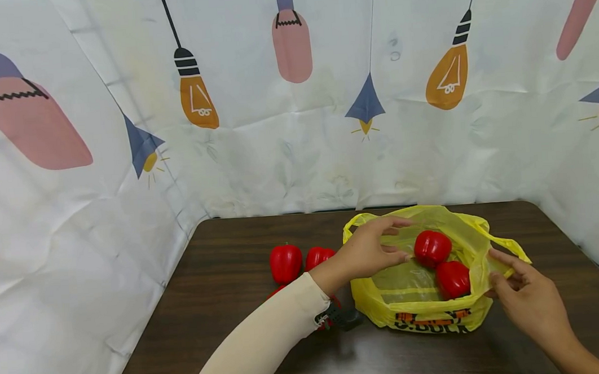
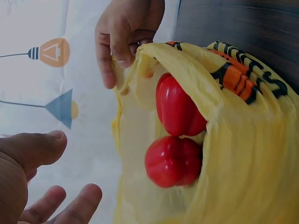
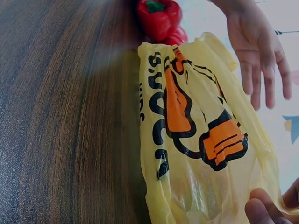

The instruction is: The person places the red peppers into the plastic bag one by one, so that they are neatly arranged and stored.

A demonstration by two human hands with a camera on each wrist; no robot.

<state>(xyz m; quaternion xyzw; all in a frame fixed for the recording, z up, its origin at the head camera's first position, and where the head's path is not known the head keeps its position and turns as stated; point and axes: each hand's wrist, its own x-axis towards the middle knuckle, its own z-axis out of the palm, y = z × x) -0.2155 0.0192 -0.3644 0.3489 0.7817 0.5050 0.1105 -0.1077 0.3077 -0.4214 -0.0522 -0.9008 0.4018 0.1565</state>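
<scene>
A yellow plastic bag point(image 1: 423, 310) with black and orange print stands on the table with its mouth spread wide. Inside it lie two red bell peppers point(image 2: 172, 161), side by side and touching. My left hand point(image 1: 371, 248) hovers over the left part of the bag's mouth, fingers spread and holding nothing. At the bag's right rim, my right hand point(image 1: 531, 290) pinches the yellow plastic between thumb and fingers; the left wrist view shows this grip from across the bag.
Left of the bag, more red bell peppers point(image 1: 285, 263) rest on the dark wooden table point(image 1: 223, 281), some partly hidden behind the left forearm and its black wrist strap. A white curtain point(image 1: 277, 154) printed with lamps hangs behind the table and along its sides.
</scene>
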